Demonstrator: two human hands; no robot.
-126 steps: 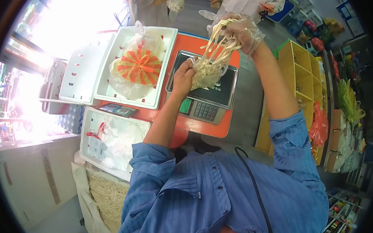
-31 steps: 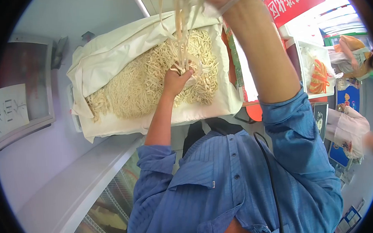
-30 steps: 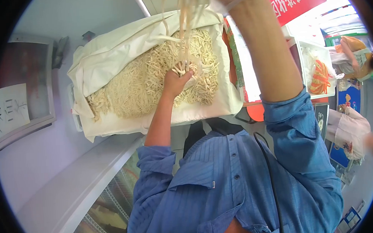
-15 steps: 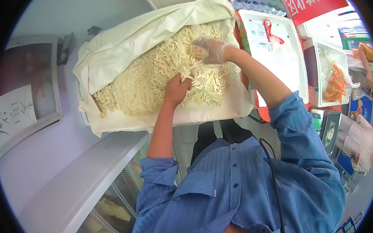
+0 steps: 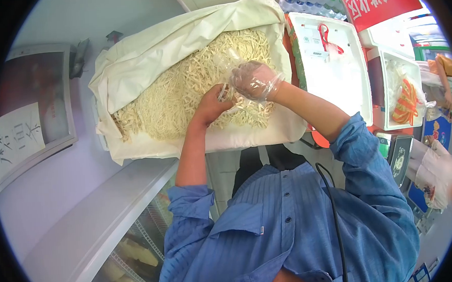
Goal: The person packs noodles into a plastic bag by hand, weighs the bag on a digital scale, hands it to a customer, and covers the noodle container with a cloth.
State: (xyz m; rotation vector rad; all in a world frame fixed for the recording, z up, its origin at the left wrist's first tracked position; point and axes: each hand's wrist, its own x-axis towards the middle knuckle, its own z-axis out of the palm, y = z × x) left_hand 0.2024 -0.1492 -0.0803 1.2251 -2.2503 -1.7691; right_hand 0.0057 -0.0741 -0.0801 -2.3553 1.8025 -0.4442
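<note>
Pale flat noodles and a patch of finer noodles fill a cloth-lined tray. Bare and bent over the near side of the heap, my left hand is closed, a pale strip showing between thumb and fingers; whether it is noodle or plastic is unclear. My right hand, in a clear plastic glove, is closed right beside it, over the flat noodles. Its fingers hide whatever is in them. Loose clear plastic stands out beyond the right hand over the noodles.
A cream cloth is folded along the tray's far side. To the right stand a white foam box with red-handled scissors and another box holding plastic bags. A fridge is at left. Another person shows at far right.
My gloved right hand has moved down and toward my left hand, its fingers now curled. My left hand has shifted slightly left and nearer to me.
</note>
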